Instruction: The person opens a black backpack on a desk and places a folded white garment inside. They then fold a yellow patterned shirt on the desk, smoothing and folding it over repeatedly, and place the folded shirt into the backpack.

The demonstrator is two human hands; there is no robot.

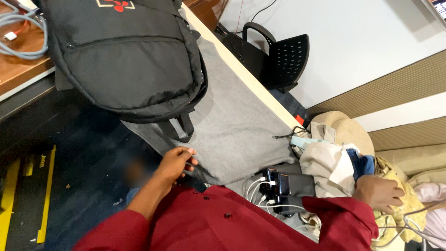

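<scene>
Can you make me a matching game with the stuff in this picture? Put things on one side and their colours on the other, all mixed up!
Things:
1. backpack
2. cloth that the left hand touches
3. sleeve above the right hand
4. charging cables by the phones

Colours:
A. white
B. dark red
C. black
D. grey

Pairs: 1-C, 2-D, 3-B, 4-A

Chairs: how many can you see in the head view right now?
1. A black perforated-back chair stands past the table's far edge, against the white wall. Others may be hidden behind the black backpack or out of frame.
</scene>
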